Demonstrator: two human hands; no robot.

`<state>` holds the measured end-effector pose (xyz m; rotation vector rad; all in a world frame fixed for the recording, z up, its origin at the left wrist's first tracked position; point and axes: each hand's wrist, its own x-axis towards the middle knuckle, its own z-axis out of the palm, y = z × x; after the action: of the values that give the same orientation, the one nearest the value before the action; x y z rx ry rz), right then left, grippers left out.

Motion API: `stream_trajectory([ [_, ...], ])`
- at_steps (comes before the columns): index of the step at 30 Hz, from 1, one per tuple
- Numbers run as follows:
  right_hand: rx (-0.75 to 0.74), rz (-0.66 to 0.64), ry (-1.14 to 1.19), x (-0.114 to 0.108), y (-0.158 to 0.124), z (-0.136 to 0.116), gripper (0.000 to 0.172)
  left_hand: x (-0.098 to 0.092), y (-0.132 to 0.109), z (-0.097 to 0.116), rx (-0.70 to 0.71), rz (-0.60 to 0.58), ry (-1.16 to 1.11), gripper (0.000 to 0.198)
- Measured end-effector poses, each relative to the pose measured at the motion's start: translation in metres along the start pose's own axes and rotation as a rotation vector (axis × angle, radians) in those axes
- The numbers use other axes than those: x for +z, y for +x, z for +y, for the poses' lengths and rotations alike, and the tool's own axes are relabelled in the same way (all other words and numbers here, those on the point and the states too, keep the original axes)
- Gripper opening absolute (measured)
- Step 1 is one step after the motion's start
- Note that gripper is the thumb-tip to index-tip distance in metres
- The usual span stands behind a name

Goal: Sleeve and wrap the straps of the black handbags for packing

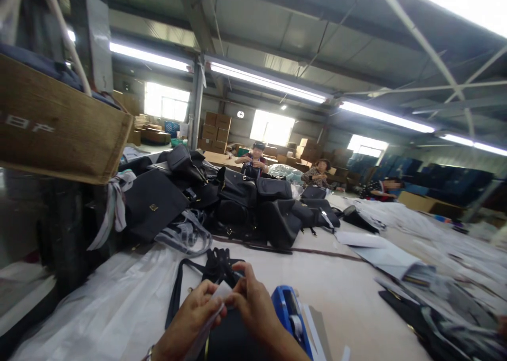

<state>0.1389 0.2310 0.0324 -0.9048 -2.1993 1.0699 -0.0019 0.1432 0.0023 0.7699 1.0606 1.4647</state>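
Note:
Low in the middle of the head view, my left hand [194,313] pinches a thin white strip [223,291], perhaps paper or foam. The fingertips of my right hand [252,297] close on the same strip from the other side. Beneath both hands lies a black bag [233,335], partly hidden by them, with a gold-coloured zip or trim. Bundled black straps [219,263] rest just beyond my fingers. To the right of my right forearm stands a blue tape dispenser [291,313] with a roll in it.
A heap of black bags [237,202] covers the table's far side. White sheeting [114,303] spreads at left, beneath a brown box [59,123] at head height. Paper sheets [390,255] and another black bag [428,319] lie right. Several people sit beyond the heap.

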Motion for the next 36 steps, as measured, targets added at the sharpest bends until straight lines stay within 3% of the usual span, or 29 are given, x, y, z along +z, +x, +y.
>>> stream_trajectory([
  [6, -0.120, -0.014, 0.111, 0.018, 0.016, 0.009, 0.034, -0.015, -0.003, 0.013, -0.117, -0.050, -0.299, 0.024],
  [10, -0.216, 0.010, 0.001, 0.036, 0.025, 0.022, 0.014, -0.026, -0.002, 0.018, -0.195, -0.144, -0.455, 0.016],
  [12, -0.263, -0.009, -0.073, 0.041, 0.029, 0.026, 0.013, -0.030, 0.000, 0.018, -0.246, -0.170, -0.503, 0.017],
  [16, -0.504, -0.148, -0.329, 0.033, 0.042, 0.030, 0.027, -0.035, 0.001, 0.016, -0.314, -0.217, -0.568, 0.019],
  [20, -0.685, -0.288, -0.621, 0.012, 0.052, 0.033, 0.018, -0.032, -0.004, 0.019, -0.287, -0.284, -0.496, 0.016],
  [23, -0.571, -0.201, -0.484, 0.000, 0.050, 0.032, 0.017, -0.027, -0.006, 0.021, -0.241, -0.210, -0.465, 0.031],
  [26, -0.221, -0.092, -0.044, -0.003, 0.039, 0.024, 0.024, -0.023, -0.004, 0.018, -0.200, -0.075, -0.399, 0.059],
  [29, -0.058, -0.229, 0.257, 0.001, 0.026, 0.011, 0.035, -0.017, -0.001, 0.011, -0.158, -0.004, -0.275, 0.077],
  [31, -0.071, -0.293, 0.258, 0.005, 0.021, 0.005, 0.035, -0.014, 0.001, 0.004, -0.085, -0.012, -0.194, 0.084],
  [36, -0.013, -0.253, 0.157, 0.016, 0.020, 0.003, 0.017, -0.010, 0.007, -0.012, 0.050, -0.042, -0.021, 0.106],
])
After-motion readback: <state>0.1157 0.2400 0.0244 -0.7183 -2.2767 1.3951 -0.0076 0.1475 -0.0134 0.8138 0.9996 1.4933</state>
